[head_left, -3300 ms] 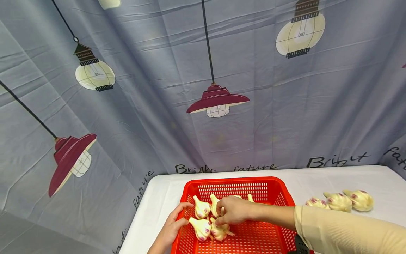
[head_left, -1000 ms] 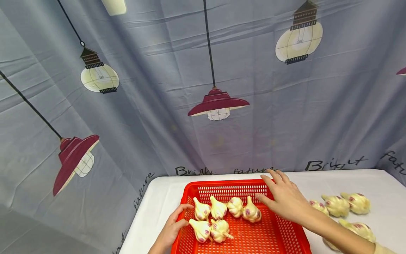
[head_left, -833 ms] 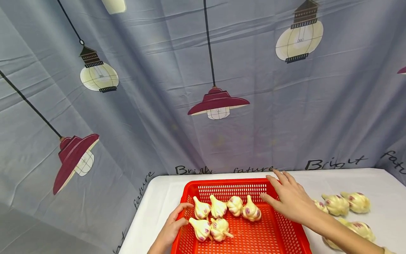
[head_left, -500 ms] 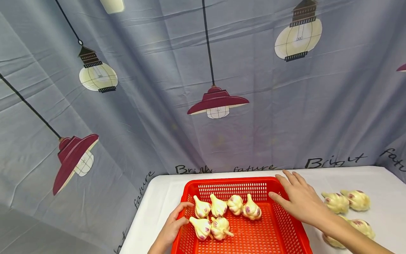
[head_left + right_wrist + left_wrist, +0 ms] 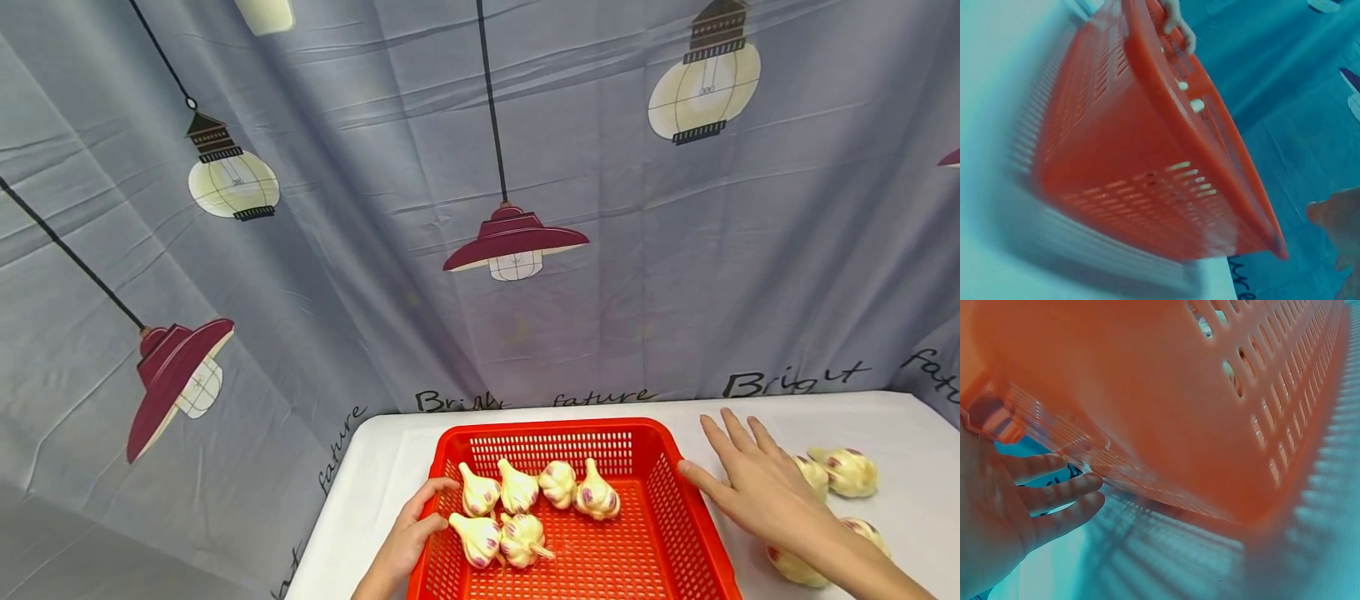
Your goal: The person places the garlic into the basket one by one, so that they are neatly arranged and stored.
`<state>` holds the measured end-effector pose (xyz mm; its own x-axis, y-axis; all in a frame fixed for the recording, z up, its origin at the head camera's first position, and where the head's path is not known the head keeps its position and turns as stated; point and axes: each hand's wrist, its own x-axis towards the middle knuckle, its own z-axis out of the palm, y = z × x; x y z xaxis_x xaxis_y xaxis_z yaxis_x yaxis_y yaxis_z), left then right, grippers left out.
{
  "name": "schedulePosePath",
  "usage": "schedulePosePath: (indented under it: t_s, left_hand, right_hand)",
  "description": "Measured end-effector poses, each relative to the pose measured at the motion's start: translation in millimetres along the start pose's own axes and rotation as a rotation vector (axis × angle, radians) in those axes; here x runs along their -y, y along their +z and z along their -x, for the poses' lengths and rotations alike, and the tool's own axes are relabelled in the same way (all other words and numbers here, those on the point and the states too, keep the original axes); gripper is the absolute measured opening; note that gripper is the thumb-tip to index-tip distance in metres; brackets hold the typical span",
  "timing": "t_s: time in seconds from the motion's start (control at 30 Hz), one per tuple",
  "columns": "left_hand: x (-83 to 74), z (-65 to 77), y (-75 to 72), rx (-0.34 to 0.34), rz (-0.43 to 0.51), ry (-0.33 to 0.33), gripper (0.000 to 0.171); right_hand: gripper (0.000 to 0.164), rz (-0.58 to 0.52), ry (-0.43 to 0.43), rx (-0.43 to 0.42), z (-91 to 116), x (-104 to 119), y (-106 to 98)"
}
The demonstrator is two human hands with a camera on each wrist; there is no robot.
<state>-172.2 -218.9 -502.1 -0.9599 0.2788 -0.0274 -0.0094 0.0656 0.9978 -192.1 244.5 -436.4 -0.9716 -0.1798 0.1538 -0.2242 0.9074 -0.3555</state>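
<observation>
A red plastic basket (image 5: 480,430) with slotted walls stands on the table. Inside it, garlic bulbs lie at the left and back, among them one long-necked garlic bulb (image 5: 597,492). My left hand (image 5: 402,540) holds the basket's left rim, index finger and thumb hooked over it. In the left wrist view its other fingers (image 5: 1063,515) lie along the outside. Fingers spread and holding nothing, my right hand (image 5: 768,492) hovers just right of the basket. Its wrist and palm partly hide several more garlic bulbs on the table, including a garlic bulb (image 5: 845,472) at the back right.
A white-covered table (image 5: 817,412) carries everything and ends at a rounded back edge. Behind it hangs a grey curtain (image 5: 585,333) printed with lamps and lettering.
My right hand has drawn back from the garlic in the basket and moved right, past the rim, toward the bulbs on the table. The left hand has stayed at the left rim.
</observation>
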Motion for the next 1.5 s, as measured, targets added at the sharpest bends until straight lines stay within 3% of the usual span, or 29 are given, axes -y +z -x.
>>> schedulePosePath:
  t_s: [0.27, 0.43, 0.53, 0.77, 1.0, 1.37, 1.5]
  left_hand:
    - [-0.1, 0.1, -0.7, 0.003, 0.001, -0.009, 0.051]
    - [-0.9, 0.7, -2.3, -0.007, -0.008, -0.004, 0.052]
    - [-0.5, 1.2, -2.6, -0.01, -0.009, -0.003, 0.052]
    - [2.1, 2.2, -2.0, -0.005, 0.011, -0.011, 0.052]
    - [-1.9, 1.9, -3.9, -0.012, 0.005, -0.016, 0.05]
    - [0.1, 7.0, -8.5, -0.026, 0.004, -0.006, 0.051]
    - [-0.4, 7.7, -7.5, -0.019, 0.001, -0.016, 0.051]
  right_hand:
    - [0.087, -0.016, 0.07, 0.03, 14, -33, -2]
    - [0.09, -0.005, 0.143, 0.095, 21, -49, 2]
    - [0.096, -0.002, 0.2, 0.123, 24, -54, 7]
    - [0.098, 0.081, 0.258, 0.07, 37, -66, 17]
    - [0.106, 0.064, 0.421, 0.142, 42, -80, 11]
    - [0.11, 0.12, 0.59, 0.201, 39, -91, 15]
    - [0.105, 0.126, 0.554, 0.27, 42, -99, 11]
